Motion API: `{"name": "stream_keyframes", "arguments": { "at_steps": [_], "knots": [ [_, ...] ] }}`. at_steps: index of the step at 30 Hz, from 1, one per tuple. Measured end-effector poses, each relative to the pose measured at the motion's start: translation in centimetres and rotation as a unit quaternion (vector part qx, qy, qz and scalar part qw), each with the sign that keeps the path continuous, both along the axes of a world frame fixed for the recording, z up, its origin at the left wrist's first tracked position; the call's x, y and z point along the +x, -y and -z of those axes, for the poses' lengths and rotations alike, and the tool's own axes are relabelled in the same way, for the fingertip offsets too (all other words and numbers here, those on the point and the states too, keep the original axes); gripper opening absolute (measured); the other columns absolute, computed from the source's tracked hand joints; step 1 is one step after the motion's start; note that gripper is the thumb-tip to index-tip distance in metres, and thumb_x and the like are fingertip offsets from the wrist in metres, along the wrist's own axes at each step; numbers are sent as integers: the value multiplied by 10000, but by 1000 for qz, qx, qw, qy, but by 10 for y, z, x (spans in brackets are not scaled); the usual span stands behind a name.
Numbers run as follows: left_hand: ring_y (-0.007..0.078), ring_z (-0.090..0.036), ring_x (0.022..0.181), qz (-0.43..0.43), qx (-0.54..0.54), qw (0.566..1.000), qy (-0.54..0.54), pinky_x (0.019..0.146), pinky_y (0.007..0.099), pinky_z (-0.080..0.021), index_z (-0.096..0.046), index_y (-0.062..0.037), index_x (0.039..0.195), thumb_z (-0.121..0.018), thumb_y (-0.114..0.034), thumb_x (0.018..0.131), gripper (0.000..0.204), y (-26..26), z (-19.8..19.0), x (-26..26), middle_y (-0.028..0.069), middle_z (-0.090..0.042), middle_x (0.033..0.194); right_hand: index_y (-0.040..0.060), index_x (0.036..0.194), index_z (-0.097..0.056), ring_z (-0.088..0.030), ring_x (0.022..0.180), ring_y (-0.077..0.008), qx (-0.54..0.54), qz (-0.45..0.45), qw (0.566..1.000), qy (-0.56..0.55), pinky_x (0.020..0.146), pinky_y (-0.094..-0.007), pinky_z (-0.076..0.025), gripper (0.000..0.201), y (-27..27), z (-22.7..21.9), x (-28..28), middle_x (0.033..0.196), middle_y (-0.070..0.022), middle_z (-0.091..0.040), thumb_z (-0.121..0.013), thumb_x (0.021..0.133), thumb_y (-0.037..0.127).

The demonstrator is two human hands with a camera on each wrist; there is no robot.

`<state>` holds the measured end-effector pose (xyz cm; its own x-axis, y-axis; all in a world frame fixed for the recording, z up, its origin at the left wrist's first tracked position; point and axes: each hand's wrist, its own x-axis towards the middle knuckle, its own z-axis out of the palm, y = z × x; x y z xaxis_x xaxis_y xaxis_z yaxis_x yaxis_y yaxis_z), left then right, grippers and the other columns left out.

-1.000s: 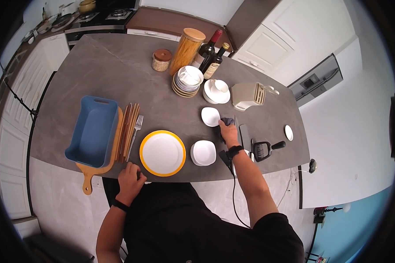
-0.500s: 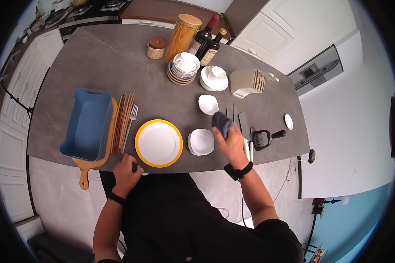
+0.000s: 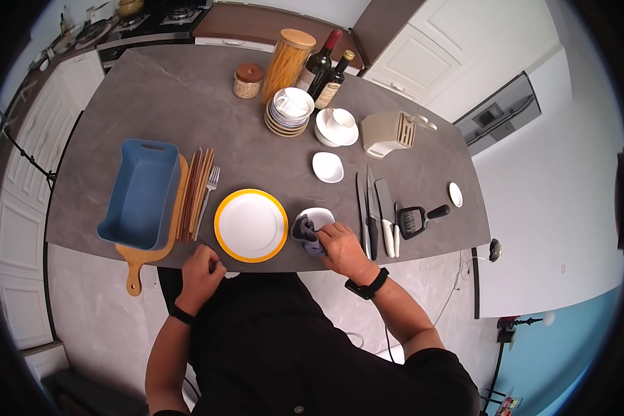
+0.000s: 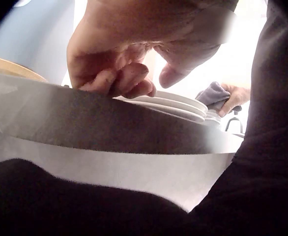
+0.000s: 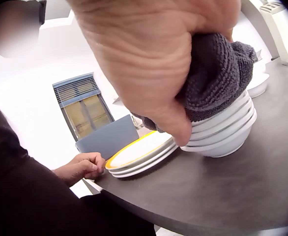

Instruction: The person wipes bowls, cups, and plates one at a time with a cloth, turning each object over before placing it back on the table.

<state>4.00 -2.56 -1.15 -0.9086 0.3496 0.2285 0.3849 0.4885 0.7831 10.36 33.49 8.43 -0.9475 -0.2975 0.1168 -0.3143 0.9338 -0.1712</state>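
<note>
My right hand point(image 3: 347, 253) grips a crumpled dark grey cloth point(image 5: 220, 73) over the near stack of white bowls point(image 5: 225, 142). In the head view the cloth covers the left part of the top bowl, and the thumb lies at the rims in the right wrist view. Left of the bowls lies a stack of white plates point(image 3: 251, 225), the top one with a yellow rim. My left hand point(image 3: 202, 274) rests at the table's front edge, left of the plates, fingers loosely curled and holding nothing.
Knives point(image 3: 372, 218) and a black-handled tool point(image 3: 414, 222) lie to the right. A single white bowl point(image 3: 328, 168) sits behind the stack. Chopsticks point(image 3: 195, 194), a fork point(image 3: 208, 197) and a blue bin point(image 3: 140, 197) on a wooden board point(image 3: 133, 277) stand left. Bottles, jars, dishes and a knife block point(image 3: 387, 135) stand behind.
My right hand has lifted the cloth from beside the knives and carried it left and nearer, onto the bowl stack. My left hand has stayed at the table edge.
</note>
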Motion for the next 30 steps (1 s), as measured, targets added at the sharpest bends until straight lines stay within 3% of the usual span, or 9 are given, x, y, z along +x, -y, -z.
{"name": "stream_keyframes", "arguments": {
  "at_steps": [9,12,15,18,22,24,27,29,30],
  "knots": [
    [261,-600,655,61,83,994,-48,617,394,-477,-554,-52,859,-714,-26,782,180,-26,-59,0,91,-563,795,11,1017,-662,-652,874,-384,-127,71,986,-85,770,-460,-536,304,13,-30,5,932,-156,-663,-777,737,34],
    [307,-620,811,90,30,990,-108,719,433,-497,-619,-60,1091,-786,-150,777,367,-43,-76,-6,129,-594,984,0,1067,-697,-692,866,-265,-291,152,943,-59,767,-384,-556,241,31,-45,3,960,-114,-715,-775,844,48],
    [370,-596,982,53,38,980,-188,836,471,-498,-516,-35,1394,-795,-426,808,758,-72,-101,-7,196,-544,1194,2,1166,-740,-621,940,-69,-572,177,797,83,814,-270,-533,233,68,-64,-3,1046,-20,-735,-756,970,127],
    [418,-569,1114,46,68,978,-189,945,496,-485,-353,5,1523,-614,-747,853,1041,-83,-98,-16,237,-497,1276,8,1234,-698,-636,936,-79,-616,125,766,131,829,-289,-542,298,114,-67,-11,1054,-4,-723,-743,983,163],
    [365,-632,1126,38,244,967,-66,926,476,-523,-444,16,1434,-621,-671,905,885,-80,-64,-28,196,-575,1284,-4,1248,-664,-677,953,-159,-570,89,809,111,843,-328,-547,359,148,-70,-29,1028,-81,-733,-731,996,243],
    [318,-641,1145,81,373,918,109,953,449,-539,-483,6,1398,-549,-669,951,813,-81,-25,-36,183,-598,1276,-15,1237,-656,-707,957,-242,-493,41,868,51,851,-364,-555,395,161,-75,-35,1031,-146,-730,-733,990,283],
    [228,-686,1092,163,628,653,390,947,379,-591,-599,-12,1293,-401,-578,1064,642,-68,-30,-41,137,-679,1176,-35,1265,-633,-685,997,-409,-304,-46,949,-72,884,-439,-559,509,170,-62,-40,1179,-235,-660,-821,889,252],
    [232,-701,1047,151,617,599,488,919,379,-600,-597,-34,1299,-306,-626,1072,697,-59,-87,-30,126,-688,1150,-43,1276,-629,-683,1022,-408,-251,-63,964,-64,900,-451,-558,531,169,-58,-35,1194,-232,-655,-834,876,240],
    [242,-704,1040,87,549,662,502,907,389,-598,-607,-51,1282,-284,-661,1059,726,-54,-110,-23,126,-691,1143,-44,1284,-627,-686,1032,-399,-243,-77,965,-62,907,-445,-557,532,165,-56,-31,1191,-230,-662,-835,878,230]
  ]
}}
